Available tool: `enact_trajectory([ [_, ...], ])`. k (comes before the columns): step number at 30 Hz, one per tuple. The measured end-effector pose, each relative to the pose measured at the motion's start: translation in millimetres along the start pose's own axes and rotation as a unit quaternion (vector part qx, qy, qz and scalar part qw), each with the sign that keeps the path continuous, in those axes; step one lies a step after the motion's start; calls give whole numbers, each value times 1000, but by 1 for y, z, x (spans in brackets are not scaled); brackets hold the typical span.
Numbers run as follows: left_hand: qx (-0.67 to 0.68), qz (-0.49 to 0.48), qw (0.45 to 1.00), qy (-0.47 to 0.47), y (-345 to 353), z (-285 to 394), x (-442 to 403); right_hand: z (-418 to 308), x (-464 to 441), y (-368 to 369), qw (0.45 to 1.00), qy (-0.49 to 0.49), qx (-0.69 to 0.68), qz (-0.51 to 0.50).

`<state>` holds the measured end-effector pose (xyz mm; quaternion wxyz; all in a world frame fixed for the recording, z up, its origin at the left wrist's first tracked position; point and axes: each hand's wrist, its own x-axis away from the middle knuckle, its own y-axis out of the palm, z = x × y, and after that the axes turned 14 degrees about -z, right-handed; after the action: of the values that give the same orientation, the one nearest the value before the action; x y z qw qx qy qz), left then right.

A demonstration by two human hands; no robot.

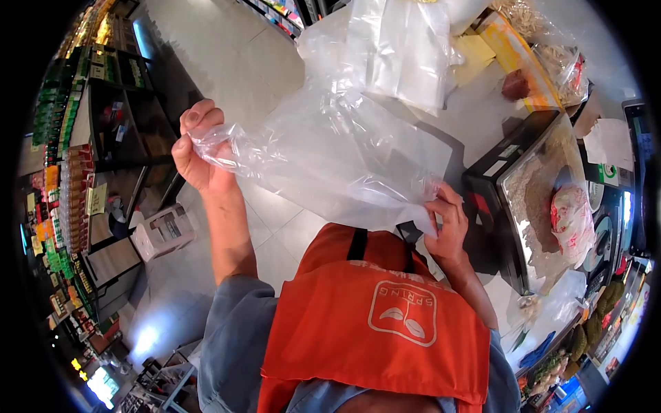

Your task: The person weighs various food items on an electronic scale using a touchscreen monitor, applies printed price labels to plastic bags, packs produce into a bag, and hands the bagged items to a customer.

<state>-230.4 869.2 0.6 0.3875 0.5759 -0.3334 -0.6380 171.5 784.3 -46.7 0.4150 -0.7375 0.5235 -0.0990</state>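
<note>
A large clear plastic bag (330,151) is stretched between my two hands in front of the red apron. At its left corner, my left hand (202,148) pinches the gathered plastic with curled fingers. The lower right edge of the bag is gripped by my right hand (446,217), its thumb and fingers closed on the film. Beyond the bag, a stack of flat clear bags (406,55) lies on the white counter. The far end of the held bag reaches up to that stack, and whether they touch is unclear.
A scale (544,199) with a red and white packet (572,219) on it stands at the right. Behind it lies a yellow-edged box (520,58) near a brown lump (515,85). Stocked shelves (76,158) line the left, with a white box (164,231) on the floor.
</note>
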Motion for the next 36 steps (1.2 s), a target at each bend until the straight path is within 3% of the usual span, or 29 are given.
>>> enact_trajectory([
  [1,33,-16,999,-37,-3,8,8,3,4,5,1000,2,-5,10],
  [4,80,59,995,-18,-9,29,45,4,14,13,1000,11,-23,4],
  [5,118,106,984,-84,-12,32,59,4,20,14,999,16,-27,-5],
  [6,-48,189,971,-136,-24,34,81,6,22,16,1000,12,-28,5],
  [7,-196,267,919,-214,-33,34,100,8,24,20,999,9,-28,14],
  [8,-159,265,894,-325,-43,37,117,10,24,23,999,6,-29,23],
  [10,-302,313,762,-480,-43,30,141,6,18,20,999,-6,-40,7],
  [11,-310,347,711,-526,-44,27,153,4,17,20,999,-8,-43,0],
  [14,-300,232,724,-576,-27,18,165,8,25,24,998,-20,-65,-15],
  [15,-314,201,738,-563,-17,16,164,7,25,21,998,-9,-64,-17],
  [17,-420,173,703,-548,36,10,151,11,41,26,997,18,-78,-20],
  [18,-452,201,720,-486,57,2,159,20,54,26,997,39,-64,-7],
  [19,-447,165,760,-443,51,13,179,25,61,30,995,27,-98,16],
  [20,-428,151,819,-353,50,16,199,21,73,33,982,94,-163,35],
  [21,-353,194,859,-316,57,16,198,24,88,38,974,145,-175,16],
  [22,-215,290,916,-172,60,8,206,27,99,32,951,204,-212,-98],
  [24,-309,314,880,-179,98,-63,179,22,115,38,957,238,-121,-114],
  [26,-348,338,851,-200,116,-122,177,-23,116,-9,977,179,-112,-25],
  [28,-410,312,833,-203,144,-173,192,-62,144,-45,980,139,-143,0],
  [29,-450,276,823,-210,155,-193,192,-68,154,-49,965,118,-232,-39],
  [30,-488,239,813,-211,168,-217,193,-71,163,-58,941,92,-315,-78],
  [31,-518,218,799,-215,174,-238,199,-75,166,-64,879,97,-429,-183],
  [32,-548,196,783,-219,175,-257,206,-79,171,-56,810,106,-538,-208],
  [34,-570,110,768,-270,185,-291,216,-89,177,-49,803,56,-560,-199],
  [35,-558,48,765,-317,192,-301,224,-98,182,-56,737,76,-649,-174],
  [36,-511,57,792,-328,187,-307,231,-91,190,-41,724,38,-675,-137],
])
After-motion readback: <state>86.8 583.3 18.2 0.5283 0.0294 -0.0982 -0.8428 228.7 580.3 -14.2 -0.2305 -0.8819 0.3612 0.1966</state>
